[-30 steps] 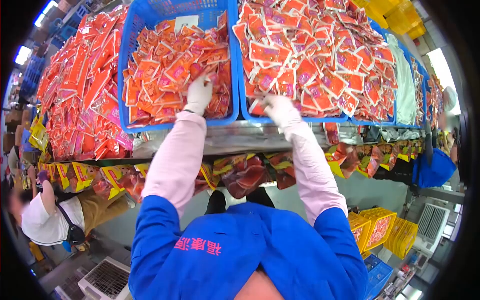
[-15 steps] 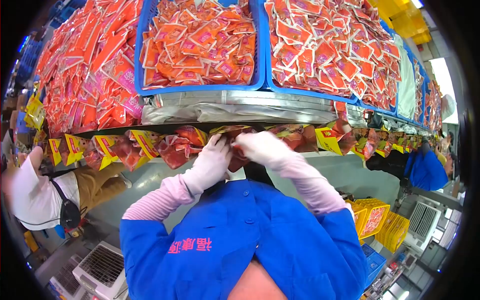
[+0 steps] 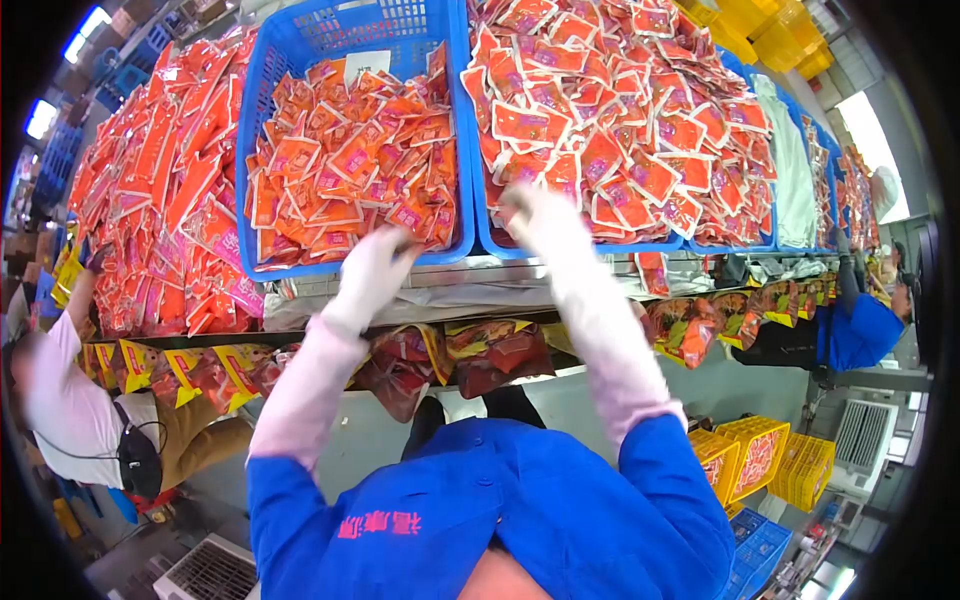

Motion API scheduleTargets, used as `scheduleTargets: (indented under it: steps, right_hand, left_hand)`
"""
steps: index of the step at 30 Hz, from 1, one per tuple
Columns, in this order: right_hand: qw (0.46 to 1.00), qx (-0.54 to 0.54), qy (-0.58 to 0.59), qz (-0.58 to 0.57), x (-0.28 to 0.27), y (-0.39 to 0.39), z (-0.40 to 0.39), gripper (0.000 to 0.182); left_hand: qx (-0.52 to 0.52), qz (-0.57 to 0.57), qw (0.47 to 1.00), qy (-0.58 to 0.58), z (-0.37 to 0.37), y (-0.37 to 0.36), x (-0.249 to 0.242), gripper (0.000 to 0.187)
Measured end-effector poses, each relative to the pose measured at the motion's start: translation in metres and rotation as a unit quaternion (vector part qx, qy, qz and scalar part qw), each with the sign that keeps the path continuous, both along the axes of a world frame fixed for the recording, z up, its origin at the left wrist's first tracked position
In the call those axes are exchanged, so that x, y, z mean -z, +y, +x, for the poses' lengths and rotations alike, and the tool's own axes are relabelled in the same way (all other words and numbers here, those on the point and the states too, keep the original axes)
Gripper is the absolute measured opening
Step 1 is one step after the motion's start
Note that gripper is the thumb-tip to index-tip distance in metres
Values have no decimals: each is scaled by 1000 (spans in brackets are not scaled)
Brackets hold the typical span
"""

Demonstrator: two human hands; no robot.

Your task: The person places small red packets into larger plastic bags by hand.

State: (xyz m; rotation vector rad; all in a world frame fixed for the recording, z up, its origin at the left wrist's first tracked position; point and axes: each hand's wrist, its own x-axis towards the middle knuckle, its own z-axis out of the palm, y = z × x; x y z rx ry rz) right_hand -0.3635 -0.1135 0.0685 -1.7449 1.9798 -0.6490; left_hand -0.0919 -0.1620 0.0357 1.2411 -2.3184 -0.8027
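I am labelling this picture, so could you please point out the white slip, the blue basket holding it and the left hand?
White slip (image 3: 367, 64): head view, middle of its face.
Blue basket (image 3: 408, 64): head view, inside of its back wall.
Left hand (image 3: 371, 274): head view, back of the hand.

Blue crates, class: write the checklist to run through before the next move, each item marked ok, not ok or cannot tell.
1. Left crate stocked with packets: ok.
2. Right crate stocked: ok, packets heaped.
3. Left hand gloved: ok.
4. Right hand gloved: ok.
5. Hands at the hanging bags: not ok, both are by the crates.
6. Packet in either hand: cannot tell, fingers blurred.
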Motion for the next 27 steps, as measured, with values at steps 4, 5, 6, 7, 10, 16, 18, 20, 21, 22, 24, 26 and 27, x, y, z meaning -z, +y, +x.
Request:
scheduleTargets:
  steps: [4, 5, 6, 7, 10, 16, 18, 20, 21, 22, 24, 26, 27]
  right_hand:
    - [981, 22, 191, -31, 83, -71, -44, 39]
    - [967, -11, 253, -8, 93, -71, -42, 36]
    - [981, -21, 195, 3, 104, -64, -41, 30]
    - [982, -19, 189, 12, 114, -52, -44, 30]
    - [994, 57, 43, -86, 72, -3, -46, 35]
    - [861, -99, -491, 85, -53, 90, 8, 38]
    - [866, -207, -430, 148, -59, 109, 43, 37]
    - [915, -246, -272, 169, -37, 122, 81, 32]
    - [922, -215, -198, 254, -17, 124, 102, 30]
    - [934, -257, -167, 185, 24, 130, 117, 27]
    - [919, -330, 106, 189, 62, 124, 153, 22]
    - [917, -236, 71, 312, 57, 99, 191, 19]
    - [898, -152, -52, 409, 115, 87, 210, 20]
  left_hand:
    - [5, 42, 947, -317, -81, -69, 81, 33]
    - [6, 44, 946, -322, -84, -73, 79, 33]
    - [-14, 15, 943, -333, -85, -75, 77, 28]
    - [-30, -10, 938, -344, -85, -69, 77, 23]
    - [-43, -129, 983, -125, -31, -44, 55, 21]
    - [55, 96, 979, 171, 42, 83, -53, 30]
    - [149, -13, 977, 152, 61, 125, -42, 34]
    - [147, -73, 986, 16, 73, 158, -22, 26]
    - [144, -92, 984, -49, 80, 168, 3, 24]
    - [140, -96, 984, -46, 84, 170, 25, 24]
    - [105, -156, 961, -204, 87, 170, 56, 30]
    - [112, -131, 958, -229, 85, 164, 34, 35]
    - [124, -103, 954, -252, 83, 160, 26, 40]
